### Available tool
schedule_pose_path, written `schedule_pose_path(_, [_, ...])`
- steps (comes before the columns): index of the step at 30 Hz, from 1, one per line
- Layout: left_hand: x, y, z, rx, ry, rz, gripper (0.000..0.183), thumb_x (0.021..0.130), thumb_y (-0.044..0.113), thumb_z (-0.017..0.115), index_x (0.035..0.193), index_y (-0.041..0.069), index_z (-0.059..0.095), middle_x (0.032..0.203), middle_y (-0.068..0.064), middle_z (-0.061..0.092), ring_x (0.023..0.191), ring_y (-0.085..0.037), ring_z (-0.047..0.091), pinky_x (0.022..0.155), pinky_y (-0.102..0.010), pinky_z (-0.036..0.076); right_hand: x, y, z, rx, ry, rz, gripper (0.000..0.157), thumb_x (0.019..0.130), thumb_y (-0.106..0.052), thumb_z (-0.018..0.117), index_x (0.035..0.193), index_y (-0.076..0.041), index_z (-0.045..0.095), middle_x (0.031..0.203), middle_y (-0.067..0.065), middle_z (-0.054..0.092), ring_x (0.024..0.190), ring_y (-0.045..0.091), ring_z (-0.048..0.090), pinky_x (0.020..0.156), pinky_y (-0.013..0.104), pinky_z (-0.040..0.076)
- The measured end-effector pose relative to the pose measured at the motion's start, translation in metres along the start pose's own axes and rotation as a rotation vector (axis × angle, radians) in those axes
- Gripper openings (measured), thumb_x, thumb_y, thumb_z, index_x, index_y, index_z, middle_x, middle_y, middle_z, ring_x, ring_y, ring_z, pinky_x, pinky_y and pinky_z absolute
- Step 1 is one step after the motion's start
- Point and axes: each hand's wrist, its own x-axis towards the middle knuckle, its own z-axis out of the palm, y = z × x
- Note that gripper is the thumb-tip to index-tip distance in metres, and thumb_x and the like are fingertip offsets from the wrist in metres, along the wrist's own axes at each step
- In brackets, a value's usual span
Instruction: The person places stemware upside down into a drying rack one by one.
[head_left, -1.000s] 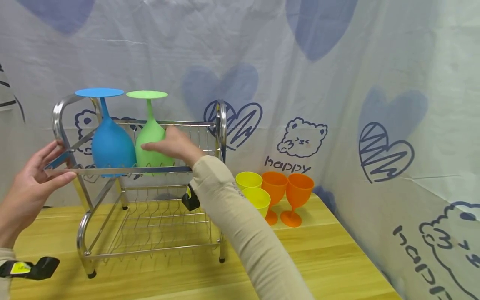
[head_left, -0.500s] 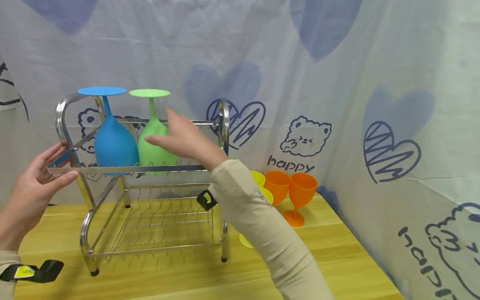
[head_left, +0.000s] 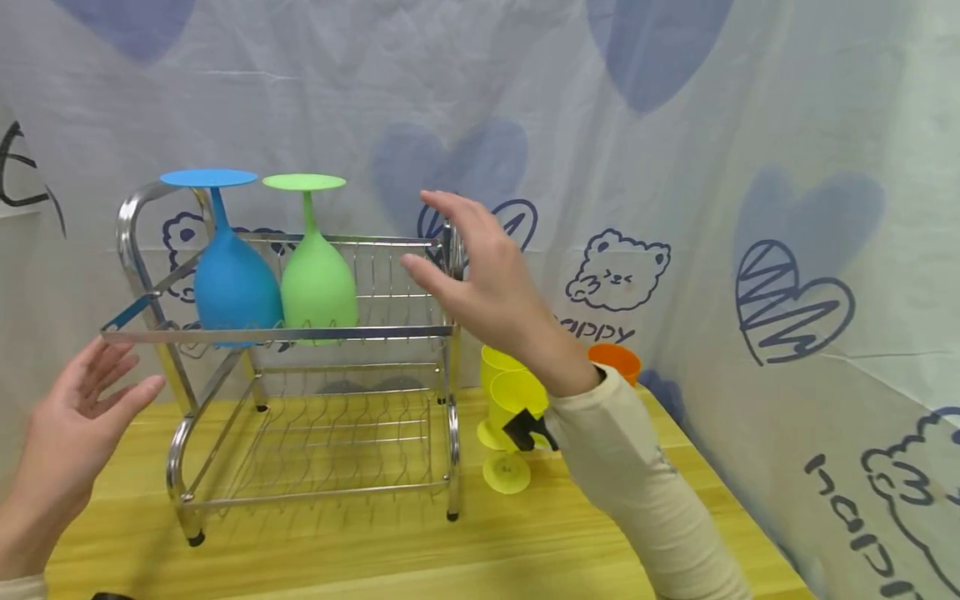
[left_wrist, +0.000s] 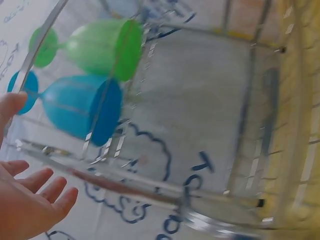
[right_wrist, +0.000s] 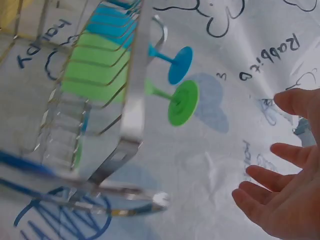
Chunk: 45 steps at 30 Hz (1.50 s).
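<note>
A blue goblet [head_left: 236,283] and a light green goblet [head_left: 320,283] stand upside down, side by side, on the upper tier of a two-tier metal dish rack [head_left: 315,498]. My right hand [head_left: 495,287] is in the air at the rack's right end, fingers spread and holding nothing. Just below the upper tier's front left corner is my left hand [head_left: 78,417], its fingers relaxed and nothing in its grasp. In the left wrist view the rims of the blue goblet [left_wrist: 82,107] and green goblet [left_wrist: 102,47] face the rack's wires.
Right of the rack, two yellow goblets [head_left: 517,396] stand upright on the wooden table [head_left: 360,558]. Behind my right forearm an orange goblet [head_left: 617,360] shows only its top. A patterned curtain [head_left: 675,108] hangs behind and along the right side.
My right hand has left the green goblet and moved right, past the rack's end. My left hand has let go of the rack's corner and dropped slightly. Both goblets stay put.
</note>
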Motion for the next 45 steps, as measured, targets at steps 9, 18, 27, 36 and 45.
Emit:
schedule_pose_path(9, [-0.034,-0.009,0.022,0.005,-0.148,-0.06,0.076,0.1,0.025,0.055,0.157,0.019,0.005,0.158,-0.017,0.016,0.14,-0.03,0.024,0.086,0.001,0.031,-0.043,0.051,-0.004,-0.057,0.149,0.002,0.051,0.092,-0.013,0.065,0.136,0.005,0.046,0.14,0.019,0.046,0.132,0.029,0.039,0.112,0.038,0.03])
schedule_pose_path(18, [-0.045,-0.007,0.038,-0.019,-0.267,-0.059,0.072,0.099,0.027,0.057,0.156,0.018,0.014,0.156,-0.011,0.026,0.124,0.002,0.038,0.081,-0.002,0.04,-0.091,0.097,0.002,-0.043,0.104,0.231,0.053,0.096,-0.018,0.061,0.141,0.001,0.042,0.142,0.018,0.044,0.131,0.032,0.037,0.109,0.05,0.032])
schedule_pose_path(27, [-0.053,-0.004,0.051,-0.049,-0.295,0.044,0.07,0.097,0.018,0.06,0.155,0.021,0.021,0.155,-0.01,0.029,0.116,0.015,0.036,0.085,-0.002,0.038,-0.144,0.136,0.018,-0.094,-0.068,0.502,0.08,0.087,-0.033,0.072,0.148,-0.002,0.031,0.149,0.021,0.032,0.136,0.038,0.028,0.11,0.059,0.026])
schedule_pose_path(36, [-0.055,0.004,0.069,-0.066,-0.323,0.058,0.07,0.095,0.015,0.064,0.153,0.013,0.025,0.149,-0.017,0.036,0.118,0.01,0.038,0.088,-0.004,0.036,-0.178,0.159,0.043,0.063,-0.063,0.693,0.098,0.079,-0.028,0.08,0.152,-0.001,0.019,0.149,0.023,0.033,0.132,0.039,0.036,0.107,0.056,0.034])
schedule_pose_path(45, [-0.057,0.014,0.081,-0.084,-0.386,0.03,0.07,0.095,0.021,0.064,0.153,0.013,0.026,0.148,-0.02,0.036,0.126,-0.043,0.041,0.091,-0.06,0.047,-0.194,0.167,0.063,0.179,-0.036,0.788,0.106,0.074,-0.018,0.085,0.151,0.003,0.015,0.141,0.03,0.041,0.128,0.043,0.042,0.108,0.054,0.033])
